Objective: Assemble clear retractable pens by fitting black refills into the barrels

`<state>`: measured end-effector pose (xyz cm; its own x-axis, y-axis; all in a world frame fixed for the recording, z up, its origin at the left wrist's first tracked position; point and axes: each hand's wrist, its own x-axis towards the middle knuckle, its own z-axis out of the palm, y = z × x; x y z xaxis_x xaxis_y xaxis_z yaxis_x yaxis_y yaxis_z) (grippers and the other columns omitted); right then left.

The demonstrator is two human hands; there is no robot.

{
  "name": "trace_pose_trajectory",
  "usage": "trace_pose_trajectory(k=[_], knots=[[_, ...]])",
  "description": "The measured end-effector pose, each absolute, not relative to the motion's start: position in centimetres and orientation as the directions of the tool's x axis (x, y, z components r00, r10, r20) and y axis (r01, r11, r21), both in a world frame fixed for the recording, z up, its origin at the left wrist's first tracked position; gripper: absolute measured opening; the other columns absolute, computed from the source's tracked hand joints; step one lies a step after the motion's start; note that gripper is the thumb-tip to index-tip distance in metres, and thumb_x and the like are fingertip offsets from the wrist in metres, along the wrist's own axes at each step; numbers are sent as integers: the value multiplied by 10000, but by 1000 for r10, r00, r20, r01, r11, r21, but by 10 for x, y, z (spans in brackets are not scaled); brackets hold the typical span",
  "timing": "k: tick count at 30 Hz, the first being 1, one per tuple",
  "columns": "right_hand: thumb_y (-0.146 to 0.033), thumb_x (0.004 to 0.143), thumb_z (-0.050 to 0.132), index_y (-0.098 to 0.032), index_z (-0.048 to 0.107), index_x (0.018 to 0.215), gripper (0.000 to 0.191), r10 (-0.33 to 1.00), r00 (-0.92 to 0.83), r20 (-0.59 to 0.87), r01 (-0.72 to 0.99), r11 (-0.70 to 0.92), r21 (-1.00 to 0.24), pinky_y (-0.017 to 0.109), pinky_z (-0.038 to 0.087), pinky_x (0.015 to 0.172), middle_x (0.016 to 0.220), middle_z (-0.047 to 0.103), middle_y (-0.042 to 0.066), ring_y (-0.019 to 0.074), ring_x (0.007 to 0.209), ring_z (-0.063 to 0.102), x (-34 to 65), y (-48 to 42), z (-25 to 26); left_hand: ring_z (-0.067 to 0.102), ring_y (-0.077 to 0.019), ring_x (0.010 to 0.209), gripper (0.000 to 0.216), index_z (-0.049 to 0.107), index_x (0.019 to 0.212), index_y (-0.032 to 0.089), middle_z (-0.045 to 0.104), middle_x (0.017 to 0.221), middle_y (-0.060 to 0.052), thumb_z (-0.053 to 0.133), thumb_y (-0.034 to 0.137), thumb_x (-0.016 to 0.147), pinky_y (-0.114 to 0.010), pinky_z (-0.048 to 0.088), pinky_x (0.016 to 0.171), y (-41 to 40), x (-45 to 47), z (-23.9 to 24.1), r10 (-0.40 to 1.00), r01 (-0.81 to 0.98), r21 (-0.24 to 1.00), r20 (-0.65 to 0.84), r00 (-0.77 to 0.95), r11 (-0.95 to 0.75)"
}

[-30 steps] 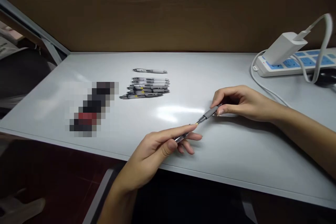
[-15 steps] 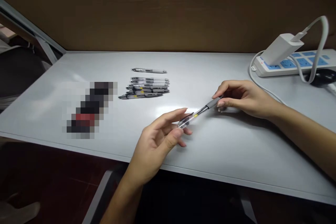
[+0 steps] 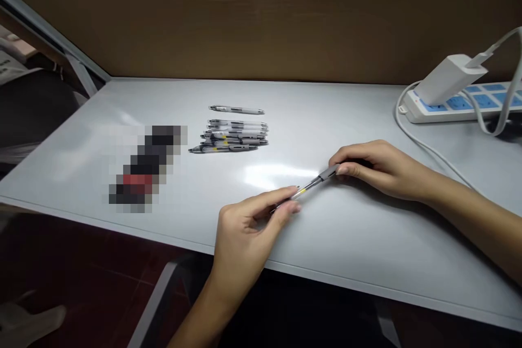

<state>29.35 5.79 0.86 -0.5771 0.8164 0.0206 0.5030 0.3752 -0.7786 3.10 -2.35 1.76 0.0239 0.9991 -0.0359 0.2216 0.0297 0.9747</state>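
A pale counter (image 3: 367,244) runs along a brown wall. The right hand (image 3: 379,171) pinches the grey rubber grip (image 3: 328,173) of a clear-barrelled pen (image 3: 305,191) between thumb and fingers, while the left hand (image 3: 248,223) closes narrowly on the pen's other end. The pen is held between them, slanting above the counter's front half. A slip from either pinch could drop it, and its round barrel could then roll on the smooth surface toward the near edge. Farther off lie a loose pile of similar pens (image 3: 234,138), a single pen (image 3: 236,110) just behind it, a pixelated object (image 3: 142,168), and a power strip (image 3: 457,103) with a white charger (image 3: 451,79).
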Motion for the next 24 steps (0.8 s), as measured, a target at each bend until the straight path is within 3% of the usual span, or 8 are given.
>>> trace_pose_trajectory(k=[3,7,11,14,17,24], knots=[[-443,1054,478,-225,725,867,379,798,-602,14,514,401,-758,301,461,666,770,715,26,173,673,621,294,59,9,791,-228,936,132,839,1006,258,814,1064,-19,764,253,898,-356,663,913,-23,32,18,1000,238,971,2,20,-7],[-436,1040,501,-241,742,939,326,805,-592,42,533,431,-728,323,493,701,862,751,48,207,760,665,290,58,9,769,-239,1051,116,831,989,246,813,1071,-9,755,218,906,-390,632,1000,-22,31,17,998,282,958,46,32,-53],[-432,1040,525,-245,747,1046,291,710,-660,245,552,680,-483,403,494,850,1018,764,96,264,935,684,277,50,8,767,-222,1064,164,816,1041,248,804,1115,3,730,173,923,-390,616,1033,-22,31,14,982,347,922,134,132,-172],[-421,1065,496,-229,727,1099,303,579,-766,280,485,806,-339,407,482,876,1055,764,106,257,952,683,267,41,8,761,-180,1079,215,798,1092,239,791,1166,10,701,124,939,-326,601,1049,-24,31,9,945,364,878,246,214,-311],[-333,1093,432,-213,708,1041,306,559,-782,276,455,814,-360,368,487,798,962,760,88,222,851,675,264,37,8,745,-153,1117,250,771,1157,218,774,1221,-1,662,104,963,-277,582,1065,-25,31,5,913,368,843,305,273,-392],[-197,1012,470,-241,654,1009,189,740,-631,233,573,647,-502,346,494,720,898,716,65,227,794,656,281,52,-4,563,-192,1396,439,572,1453,209,601,1497,-65,525,125,1025,-344,462,1206,-27,32,2,868,538,689,307,391,-486]])
